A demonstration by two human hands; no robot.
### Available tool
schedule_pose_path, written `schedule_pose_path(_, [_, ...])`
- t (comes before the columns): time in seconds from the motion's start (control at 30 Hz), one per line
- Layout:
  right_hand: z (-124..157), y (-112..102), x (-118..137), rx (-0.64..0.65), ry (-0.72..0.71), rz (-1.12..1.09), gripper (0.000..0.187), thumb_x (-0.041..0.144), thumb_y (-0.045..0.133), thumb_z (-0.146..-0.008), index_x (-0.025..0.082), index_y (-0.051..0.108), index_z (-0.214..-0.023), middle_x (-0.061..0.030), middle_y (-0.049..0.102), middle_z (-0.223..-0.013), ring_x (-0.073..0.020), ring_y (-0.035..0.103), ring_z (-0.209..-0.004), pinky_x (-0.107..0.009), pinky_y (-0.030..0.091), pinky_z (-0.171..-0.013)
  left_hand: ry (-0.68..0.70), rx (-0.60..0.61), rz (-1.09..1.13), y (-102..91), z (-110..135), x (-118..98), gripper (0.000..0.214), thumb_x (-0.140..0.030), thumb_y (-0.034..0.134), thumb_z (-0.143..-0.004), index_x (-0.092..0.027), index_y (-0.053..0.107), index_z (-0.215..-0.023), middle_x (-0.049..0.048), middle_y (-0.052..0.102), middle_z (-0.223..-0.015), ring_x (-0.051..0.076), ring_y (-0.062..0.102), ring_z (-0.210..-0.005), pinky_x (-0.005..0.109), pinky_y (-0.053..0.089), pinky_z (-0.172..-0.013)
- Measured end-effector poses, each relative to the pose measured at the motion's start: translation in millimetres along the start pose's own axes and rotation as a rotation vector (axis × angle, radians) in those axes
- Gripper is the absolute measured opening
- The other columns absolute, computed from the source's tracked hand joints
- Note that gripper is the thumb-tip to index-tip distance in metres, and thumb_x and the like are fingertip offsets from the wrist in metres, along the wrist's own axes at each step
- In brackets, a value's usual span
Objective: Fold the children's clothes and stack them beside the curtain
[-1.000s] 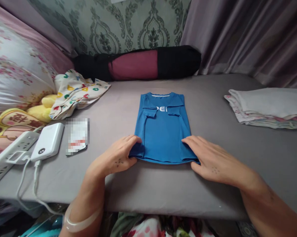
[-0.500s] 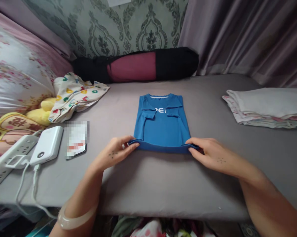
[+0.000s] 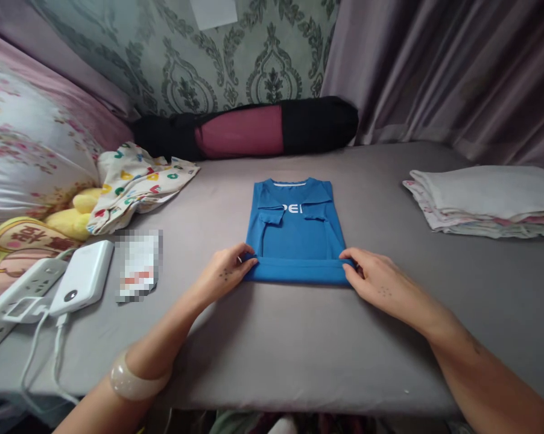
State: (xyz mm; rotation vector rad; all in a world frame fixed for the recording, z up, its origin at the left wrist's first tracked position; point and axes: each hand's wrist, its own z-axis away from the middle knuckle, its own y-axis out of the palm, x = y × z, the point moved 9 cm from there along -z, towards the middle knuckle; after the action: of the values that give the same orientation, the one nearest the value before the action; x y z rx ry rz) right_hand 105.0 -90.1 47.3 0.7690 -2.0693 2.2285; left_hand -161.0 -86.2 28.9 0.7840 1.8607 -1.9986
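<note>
A blue T-shirt (image 3: 294, 241) lies on the grey sheet, its sides and sleeves folded inward over the front and part of its white lettering showing between them. Its collar faces away from me. Along the near edge, the hem is turned up in a flat band. My left hand (image 3: 227, 271) pinches the left end of that band between thumb and fingers. At the right end, my right hand (image 3: 371, 277) grips the band the same way. Some fingertips of both hands are hidden by the cloth or the thumbs.
Folded white cloths (image 3: 484, 196) are stacked at the right. A long black and dark red roll (image 3: 240, 132) lies along the wall. To the left are a patterned cloth (image 3: 140, 187), a blurred-out packet (image 3: 139, 265), a white power bank (image 3: 84, 277) with cables and a power strip (image 3: 23, 295).
The hem edge, held up in a narrow fold before, now lies further up the shirt as a wider, flatter band. Both hands stay on its ends, and the camera view has tilted slightly.
</note>
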Motion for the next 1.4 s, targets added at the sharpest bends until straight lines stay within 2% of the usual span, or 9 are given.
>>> schedule_pose_path(0.33, [-1, 7, -3, -0.057, -0.053, 0.042, 0.029, 0.025, 0.035, -0.095, 0.017, 0.058, -0.110, -0.0092, 0.069, -0.101, -0.0220, 0.066, -0.087, -0.031, 0.046, -0.074, 0.005, -0.044, -0.052, 1.2, 7, -1, 0.025, -0.037, 0.047, -0.093, -0.020, 0.062, -0.103, -0.0022, 0.056, -0.063, 0.013, 0.051, -0.057, 0.023, 0.040, -0.058])
schedule_pose_path(0.57, [-1, 12, -2, -0.045, -0.044, 0.101, 0.031, 0.024, 0.031, -0.096, 0.016, 0.055, -0.113, -0.0124, 0.069, -0.100, -0.0250, 0.067, -0.085, -0.033, 0.046, -0.068, 0.083, -0.113, -0.111, 2.7, 9, -7, 0.023, -0.034, 0.041, -0.096, -0.021, 0.059, -0.106, 0.0045, 0.065, -0.088, 0.016, 0.059, -0.075, 0.030, 0.048, -0.075])
schedule_pose_path(0.8, [0, 17, -7, -0.018, -0.003, 0.217, 0.030, 0.027, 0.032, -0.098, 0.017, 0.052, -0.118, -0.0111, 0.069, -0.106, -0.0257, 0.068, -0.083, -0.032, 0.043, -0.064, 0.081, -0.150, -0.199, 8.9, 11, 0, 0.030, -0.036, 0.039, -0.098, -0.020, 0.053, -0.119, 0.0085, 0.057, -0.106, 0.017, 0.061, -0.081, 0.032, 0.050, -0.079])
schedule_pose_path(0.93, [3, 14, -7, -0.025, 0.029, 0.285, 0.030, 0.029, 0.033, -0.098, 0.019, 0.053, -0.119, -0.0087, 0.069, -0.101, -0.0242, 0.067, -0.078, -0.031, 0.041, -0.059, 0.167, -0.241, -0.262, -0.4, 13, -8, 0.029, -0.034, 0.042, -0.097, -0.019, 0.053, -0.120, 0.0107, 0.055, -0.114, 0.022, 0.058, -0.102, 0.037, 0.048, -0.091])
schedule_pose_path(1.0, [3, 7, -3, -0.083, 0.026, 0.307, 0.031, 0.031, 0.033, -0.098, 0.019, 0.055, -0.117, -0.0097, 0.068, -0.099, -0.0240, 0.065, -0.078, -0.032, 0.041, -0.060, 0.220, -0.273, -0.303, -5.1, 15, -16, 0.030, -0.032, 0.041, -0.098, -0.020, 0.052, -0.123, 0.0120, 0.055, -0.121, 0.025, 0.054, -0.112, 0.043, 0.044, -0.098])
schedule_pose_path(1.1, [2, -1, 14, -0.214, -0.050, 0.304, 0.035, 0.033, 0.034, -0.099, 0.016, 0.058, -0.117, -0.0142, 0.066, -0.105, -0.0262, 0.064, -0.088, -0.036, 0.046, -0.071, 0.285, -0.213, -0.345, -0.1, 17, -33, 0.034, -0.031, 0.037, -0.099, -0.019, 0.049, -0.129, 0.0132, 0.054, -0.132, 0.027, 0.048, -0.124, 0.047, 0.040, -0.103])
schedule_pose_path(1.17, [2, 2, 34, -0.249, -0.187, 0.264, 0.039, 0.032, 0.033, -0.099, 0.014, 0.057, -0.125, -0.0163, 0.063, -0.120, -0.0283, 0.059, -0.108, -0.042, 0.045, -0.089, 0.351, -0.127, -0.378, 11.8, 19, -47, 0.040, -0.033, 0.034, -0.100, -0.018, 0.045, -0.135, 0.0136, 0.050, -0.140, 0.028, 0.040, -0.135, 0.048, 0.035, -0.108])
schedule_pose_path(1.27, [8, 21, 64, -0.178, -0.421, 0.218, 0.048, 0.033, 0.034, -0.100, 0.014, 0.043, -0.143, -0.0133, 0.046, -0.146, -0.0285, 0.038, -0.136, -0.051, 0.027, -0.112, 0.457, 0.017, -0.435, 35.6, 24, -67, 0.051, -0.041, 0.031, -0.100, -0.014, 0.036, -0.144, 0.0143, 0.038, -0.151, 0.028, 0.023, -0.145, 0.049, 0.024, -0.116])
schedule_pose_path(1.4, [17, 43, 81, -0.031, -0.530, 0.211, 0.057, 0.041, 0.033, -0.100, 0.016, 0.028, -0.151, -0.0100, 0.031, -0.155, -0.0276, 0.021, -0.145, -0.055, 0.019, -0.116, 0.499, 0.108, -0.471, 56.0, 27, -77, 0.063, -0.051, 0.025, -0.099, -0.012, 0.028, -0.149, 0.0157, 0.030, -0.155, 0.027, 0.013, -0.148, 0.050, 0.015, -0.119])
